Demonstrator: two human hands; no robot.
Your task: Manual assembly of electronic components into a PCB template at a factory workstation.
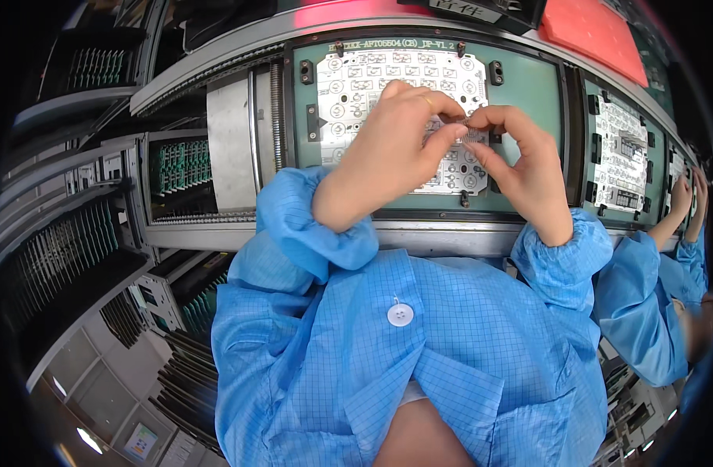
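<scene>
A white printed circuit board [362, 71] lies in a green fixture plate [527, 86], with small black clamps around its edges. Over the board's right half my two hands meet at the fingertips. My left hand [399, 140] is closed, thumb and forefinger pinched together. Facing it, my right hand [527, 159] curls its thumb and forefinger about the same spot. Between them is a small part with thin pins [471, 134], too fine to make out fully and partly covered by the fingers. The hands hide the middle of the board.
The fixture sits on a metal-railed line. To the right is another fixture with a white board [622, 156], and beyond it a co-worker's hands [687, 194] are over a further board. Racks of green boards [181, 167] stand at left. A red bin [590, 39] lies behind the line.
</scene>
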